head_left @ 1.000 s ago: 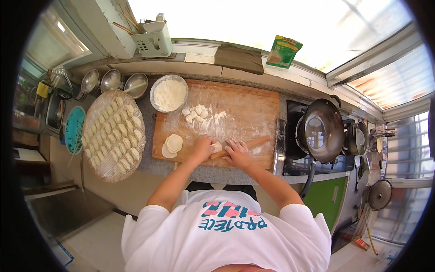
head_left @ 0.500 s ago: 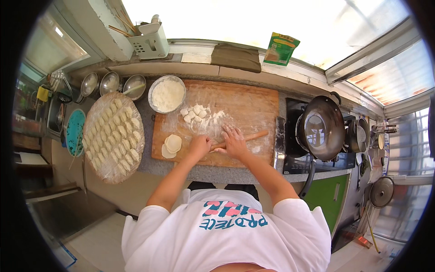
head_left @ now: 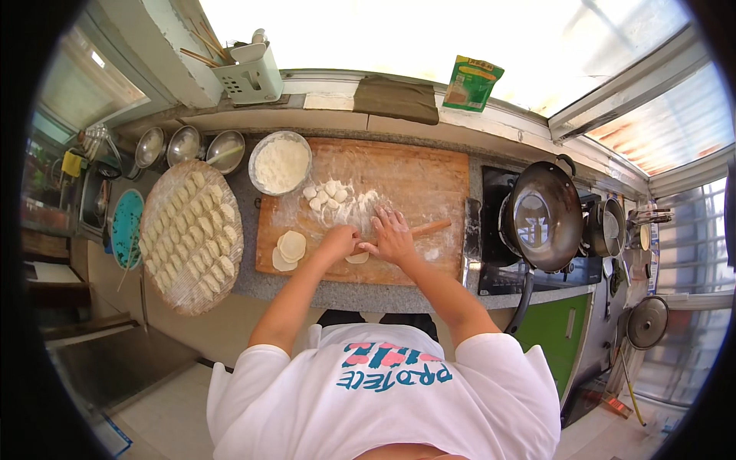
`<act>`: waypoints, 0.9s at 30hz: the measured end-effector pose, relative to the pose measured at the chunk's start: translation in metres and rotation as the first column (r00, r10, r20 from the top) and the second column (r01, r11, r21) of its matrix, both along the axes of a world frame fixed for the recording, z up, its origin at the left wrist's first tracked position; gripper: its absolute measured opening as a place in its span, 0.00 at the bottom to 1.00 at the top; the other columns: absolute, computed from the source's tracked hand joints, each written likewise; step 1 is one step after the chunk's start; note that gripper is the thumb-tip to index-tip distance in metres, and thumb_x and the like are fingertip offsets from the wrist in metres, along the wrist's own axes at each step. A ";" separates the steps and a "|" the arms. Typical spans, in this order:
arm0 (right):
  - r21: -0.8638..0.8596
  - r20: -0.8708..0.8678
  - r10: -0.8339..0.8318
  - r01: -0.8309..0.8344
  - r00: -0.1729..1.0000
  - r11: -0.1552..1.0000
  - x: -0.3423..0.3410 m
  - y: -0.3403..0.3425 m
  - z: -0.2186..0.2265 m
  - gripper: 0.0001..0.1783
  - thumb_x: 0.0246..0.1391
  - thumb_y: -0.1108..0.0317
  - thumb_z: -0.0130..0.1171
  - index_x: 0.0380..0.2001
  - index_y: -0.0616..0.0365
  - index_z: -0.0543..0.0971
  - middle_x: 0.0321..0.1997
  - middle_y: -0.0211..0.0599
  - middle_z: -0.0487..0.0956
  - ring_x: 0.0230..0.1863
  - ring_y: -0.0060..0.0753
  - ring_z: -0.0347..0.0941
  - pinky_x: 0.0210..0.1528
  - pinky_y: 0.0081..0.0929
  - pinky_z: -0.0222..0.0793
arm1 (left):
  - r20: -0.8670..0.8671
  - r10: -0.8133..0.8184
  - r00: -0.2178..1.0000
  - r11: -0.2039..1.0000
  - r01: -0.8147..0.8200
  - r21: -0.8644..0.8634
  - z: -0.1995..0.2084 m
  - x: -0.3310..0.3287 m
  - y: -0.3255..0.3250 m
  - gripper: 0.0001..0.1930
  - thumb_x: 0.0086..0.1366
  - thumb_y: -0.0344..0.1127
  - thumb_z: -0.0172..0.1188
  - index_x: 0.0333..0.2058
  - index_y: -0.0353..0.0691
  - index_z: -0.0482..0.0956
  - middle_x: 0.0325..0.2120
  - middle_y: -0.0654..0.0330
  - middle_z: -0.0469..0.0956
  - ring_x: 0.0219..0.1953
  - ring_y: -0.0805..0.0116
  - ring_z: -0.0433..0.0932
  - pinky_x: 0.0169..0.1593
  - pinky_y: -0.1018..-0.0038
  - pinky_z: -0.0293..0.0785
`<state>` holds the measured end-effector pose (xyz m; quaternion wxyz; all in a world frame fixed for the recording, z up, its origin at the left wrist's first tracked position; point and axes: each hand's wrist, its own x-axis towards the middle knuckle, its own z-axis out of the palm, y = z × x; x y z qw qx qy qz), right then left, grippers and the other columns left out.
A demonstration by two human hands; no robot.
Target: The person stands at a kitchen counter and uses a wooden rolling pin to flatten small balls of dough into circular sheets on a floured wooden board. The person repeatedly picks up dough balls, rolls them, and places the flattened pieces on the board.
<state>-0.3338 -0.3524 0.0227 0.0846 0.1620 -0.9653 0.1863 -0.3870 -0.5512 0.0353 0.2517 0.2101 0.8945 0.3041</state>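
Note:
On the floured wooden board [head_left: 429,172], a rolling pin [head_left: 431,228] lies slantwise, its right end jutting past my right hand [head_left: 392,239]. That hand rests palm-down over the pin, fingers stretched out. My left hand [head_left: 340,243] is closed beside it, fingertips near the pin's hidden left end; what they pinch cannot be made out. A small flat dough wrapper [head_left: 357,258] shows just below and between the hands, partly covered. Two or more rolled wrappers [head_left: 291,246] overlap at the board's left front. Several dough pieces [head_left: 325,195] sit in loose flour behind my hands.
A bowl of flour [head_left: 280,163] touches the board's back left corner. Further left stand a round tray [head_left: 163,281] of dumplings, a turquoise basin [head_left: 126,222] and several metal bowls [head_left: 185,144]. At right, a wok [head_left: 547,218] sits on the stove, its handle pointing toward me.
The rolling pin's left part has gone under my hands, and the flat wrapper shows more below them. My right hand has shifted slightly. The whole view moved a little.

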 end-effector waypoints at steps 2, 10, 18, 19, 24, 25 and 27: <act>-0.007 -0.004 0.027 -0.027 1.000 1.000 -0.003 -0.001 0.003 0.39 0.50 0.36 0.64 0.48 0.62 0.77 0.68 0.47 0.69 0.69 0.55 0.63 0.71 0.55 0.56 | -0.036 0.044 0.998 0.997 -0.046 -0.059 0.003 0.001 0.000 0.09 0.58 0.31 0.66 0.37 0.36 0.86 0.31 0.47 0.85 0.36 0.49 0.84 0.41 0.59 0.78; 0.035 -0.004 0.247 -0.247 0.969 0.968 0.069 0.032 -0.019 0.23 0.46 0.55 0.72 0.45 0.44 0.76 0.61 0.42 0.73 0.64 0.48 0.69 0.67 0.54 0.63 | -0.227 0.023 0.974 0.997 -0.004 0.082 -0.024 0.031 -0.007 0.06 0.55 0.28 0.65 0.33 0.39 0.86 0.33 0.49 0.83 0.40 0.49 0.82 0.44 0.57 0.77; 0.049 0.065 0.142 -0.145 0.988 0.988 0.052 0.008 0.008 0.30 0.50 0.43 0.66 0.48 0.53 0.77 0.67 0.45 0.70 0.68 0.50 0.65 0.71 0.54 0.57 | -0.042 -0.202 0.979 0.979 0.201 -0.009 0.003 0.004 0.000 0.08 0.55 0.29 0.66 0.35 0.38 0.86 0.34 0.49 0.84 0.40 0.49 0.82 0.44 0.58 0.77; 0.039 0.055 0.109 -0.111 0.993 0.993 0.043 0.000 0.012 0.34 0.51 0.38 0.64 0.49 0.55 0.77 0.68 0.46 0.70 0.69 0.51 0.64 0.72 0.54 0.55 | -0.048 -0.135 0.990 0.991 0.135 0.002 0.004 0.004 0.000 0.08 0.55 0.29 0.67 0.35 0.38 0.86 0.34 0.49 0.84 0.40 0.49 0.83 0.44 0.58 0.77; 0.063 0.009 0.062 -0.063 0.998 0.996 0.001 -0.007 -0.003 0.43 0.52 0.30 0.58 0.52 0.61 0.75 0.69 0.50 0.68 0.68 0.55 0.64 0.72 0.55 0.54 | -0.041 0.112 0.993 0.994 -0.113 -0.013 0.003 0.012 -0.003 0.09 0.56 0.31 0.68 0.36 0.36 0.86 0.34 0.49 0.85 0.41 0.49 0.83 0.45 0.58 0.77; 0.047 0.006 0.091 -0.091 0.996 0.995 0.012 -0.004 -0.002 0.41 0.52 0.32 0.60 0.52 0.60 0.75 0.69 0.49 0.68 0.68 0.54 0.65 0.72 0.55 0.55 | -0.027 0.142 0.990 0.990 -0.142 0.006 0.002 0.018 -0.007 0.09 0.56 0.31 0.67 0.36 0.36 0.86 0.35 0.49 0.84 0.42 0.49 0.83 0.46 0.57 0.77; 0.045 0.033 0.148 -0.150 0.988 0.988 0.033 0.006 -0.008 0.35 0.51 0.37 0.64 0.49 0.56 0.76 0.68 0.48 0.69 0.67 0.53 0.65 0.71 0.55 0.56 | -0.049 0.158 0.986 0.987 -0.157 0.027 0.001 0.026 -0.010 0.08 0.56 0.31 0.67 0.35 0.36 0.86 0.35 0.48 0.84 0.43 0.48 0.82 0.47 0.57 0.77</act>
